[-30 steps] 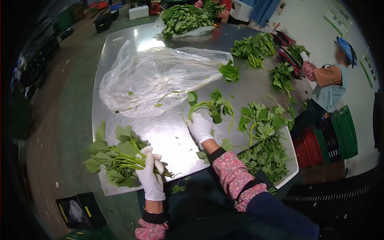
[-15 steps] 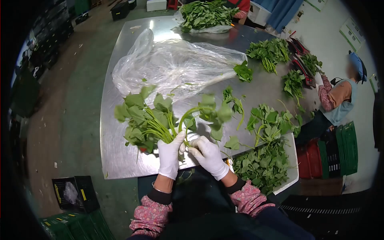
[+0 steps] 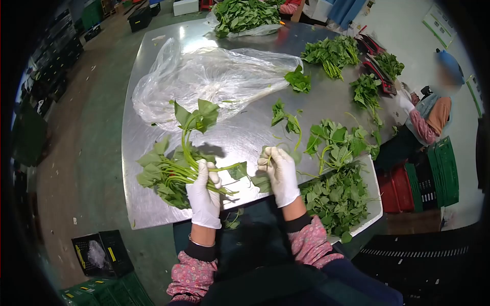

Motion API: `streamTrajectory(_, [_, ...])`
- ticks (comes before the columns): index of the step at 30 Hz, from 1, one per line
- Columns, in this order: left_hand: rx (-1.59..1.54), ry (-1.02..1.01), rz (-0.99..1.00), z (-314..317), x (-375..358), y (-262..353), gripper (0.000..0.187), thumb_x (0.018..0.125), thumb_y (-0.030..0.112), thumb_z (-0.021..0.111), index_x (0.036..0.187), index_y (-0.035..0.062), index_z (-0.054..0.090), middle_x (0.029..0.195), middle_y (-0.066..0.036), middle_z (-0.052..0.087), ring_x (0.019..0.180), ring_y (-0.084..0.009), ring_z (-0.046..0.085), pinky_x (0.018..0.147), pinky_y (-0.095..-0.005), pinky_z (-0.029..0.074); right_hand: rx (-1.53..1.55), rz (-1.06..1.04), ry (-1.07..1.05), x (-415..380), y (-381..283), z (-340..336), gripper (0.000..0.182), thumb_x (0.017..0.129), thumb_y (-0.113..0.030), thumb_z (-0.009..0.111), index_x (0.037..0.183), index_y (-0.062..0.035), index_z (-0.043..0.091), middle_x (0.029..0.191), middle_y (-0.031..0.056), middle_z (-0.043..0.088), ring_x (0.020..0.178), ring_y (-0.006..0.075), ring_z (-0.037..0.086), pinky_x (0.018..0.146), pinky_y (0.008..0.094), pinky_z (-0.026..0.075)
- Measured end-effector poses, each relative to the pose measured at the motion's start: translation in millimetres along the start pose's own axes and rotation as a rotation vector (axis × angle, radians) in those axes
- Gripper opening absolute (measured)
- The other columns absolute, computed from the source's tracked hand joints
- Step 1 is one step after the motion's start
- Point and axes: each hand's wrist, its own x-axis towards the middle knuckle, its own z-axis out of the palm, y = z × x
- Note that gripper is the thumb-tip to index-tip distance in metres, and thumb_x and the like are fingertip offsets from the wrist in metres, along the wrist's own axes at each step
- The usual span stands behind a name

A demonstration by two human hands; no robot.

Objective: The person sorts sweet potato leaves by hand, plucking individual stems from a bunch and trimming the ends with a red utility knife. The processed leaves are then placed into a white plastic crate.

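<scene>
My left hand (image 3: 205,196), in a white glove, is closed around the stems of a bunch of leafy greens (image 3: 166,176) over the table's near edge. One curved stem with broad leaves (image 3: 198,117) rises from that grip. To its right my right hand (image 3: 278,171), also gloved, pinches a thin piece of green stem between thumb and fingers, apart from the bunch. Loose sprigs (image 3: 288,122) lie beyond it on the metal table (image 3: 240,137). Beside my right forearm, a white tub (image 3: 376,196) holds many leafy stems (image 3: 337,196).
A clear plastic bag (image 3: 214,76) spreads across the table. Bunches of greens (image 3: 332,53) lie at the right, near red scales (image 3: 380,76) and a co-worker (image 3: 434,112). A large pile of greens (image 3: 245,15) is at the back. Green crates (image 3: 444,173) stand at the right.
My hands have moved apart. The curved stem now stands up from my left hand, which still holds the bunch. My right hand has risen slightly and moved right. The co-worker's arm has moved lower.
</scene>
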Motion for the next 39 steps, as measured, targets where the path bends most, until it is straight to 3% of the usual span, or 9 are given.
streamTrajectory(3, [0.006,-0.025,-0.012,-10.5,6.6,12.0,0.015,0.095,0.014,0.061,0.104,0.0042,0.055,0.086,-0.007,0.062,0.054,-0.0098,0.052,0.047,-0.0232,0.042,-1.646,-0.016,0.052,7.5,-40.1,-11.2,0.033,0.088,-0.039,0.064,0.087,-0.0053,0.065,0.090,0.0121,0.068,0.073,0.0281,0.066,0.066,0.0393,0.051])
streamTrajectory(7, [0.048,-0.013,0.003,-12.5,5.9,11.4,0.015,0.094,0.014,0.062,0.104,0.0043,0.055,0.085,-0.007,0.062,0.054,-0.0097,0.053,0.047,-0.0234,0.043,-1.107,-0.654,0.085,-8.8,-35.8,9.5,0.031,0.087,-0.027,0.066,0.110,-0.0069,0.066,0.092,0.0089,0.067,0.081,0.0269,0.066,0.071,0.0382,0.051])
streamTrajectory(11, [0.080,-0.035,-0.026,-8.5,1.6,11.3,0.015,0.095,0.016,0.061,0.105,0.0053,0.056,0.082,-0.005,0.061,0.052,-0.0066,0.047,0.048,-0.0212,0.039,-0.571,0.202,-0.413,-39.2,-3.6,49.8,0.036,0.089,-0.021,0.066,0.121,-0.0066,0.059,0.079,0.0044,0.062,0.064,0.0161,0.061,0.062,0.0322,0.049])
streamTrajectory(13, [0.057,-0.007,0.066,-8.6,1.8,29.5,0.015,0.097,0.019,0.059,0.103,0.0057,0.056,0.081,-0.003,0.059,0.053,-0.0055,0.042,0.048,-0.0205,0.036,-0.960,-0.219,-0.295,-35.4,4.8,53.7,0.033,0.090,-0.021,0.065,0.120,-0.0080,0.059,0.072,0.0059,0.061,0.052,0.0178,0.057,0.053,0.0319,0.045])
streamTrajectory(18, [0.088,-0.051,0.344,-33.4,18.1,83.8,0.015,0.099,0.020,0.056,0.101,0.0058,0.056,0.078,-0.001,0.056,0.057,-0.0058,0.041,0.052,-0.0221,0.036,-1.651,-0.549,-0.460,-14.9,14.6,59.9,0.059,0.076,-0.041,0.071,0.124,-0.0098,0.056,0.124,0.0110,0.056,0.121,0.0280,0.049,0.092,0.0395,0.042])
streamTrajectory(21, [0.185,0.085,0.395,-25.3,11.5,79.9,0.019,0.100,0.024,0.054,0.102,0.0054,0.057,0.085,-0.003,0.058,0.068,-0.0095,0.052,0.062,-0.0255,0.044,-1.715,-0.910,-0.565,-2.3,57.3,53.3,0.059,0.082,-0.042,0.065,0.131,-0.0128,0.053,0.135,0.0123,0.050,0.128,0.0347,0.042,0.101,0.0546,0.034])
streamTrajectory(29, [0.399,0.170,0.333,9.0,-9.2,55.5,0.038,0.100,0.033,0.051,0.118,-0.0005,0.057,0.095,-0.008,0.063,0.083,-0.0152,0.059,0.070,-0.0267,0.051,-2.160,-0.872,0.349,151.3,-14.8,-62.0,0.033,0.085,-0.029,0.052,0.111,-0.0112,0.061,0.114,0.0138,0.061,0.122,0.0346,0.044,0.097,0.0648,0.030])
streamTrajectory(37, [0.230,0.160,0.330,2.1,8.3,48.6,0.033,0.101,0.027,0.051,0.101,-0.0053,0.058,0.056,0.001,0.041,0.052,-0.0063,0.032,0.051,-0.0202,0.027,-2.167,-0.326,1.074,40.0,-118.6,-263.9,0.041,0.089,-0.039,0.050,0.125,-0.0206,0.058,0.119,0.0052,0.063,0.122,0.0295,0.048,0.097,0.0607,0.030])
streamTrajectory(39, [0.152,0.089,0.270,-26.2,19.9,57.4,0.028,0.101,0.027,0.052,0.100,-0.0002,0.058,0.062,0.002,0.042,0.051,-0.0054,0.028,0.049,-0.0211,0.024,-2.041,0.128,1.140,-6.1,-139.0,-271.9,0.041,0.089,-0.041,0.051,0.123,-0.0200,0.060,0.106,0.0075,0.069,0.108,0.0316,0.059,0.095,0.0623,0.031])
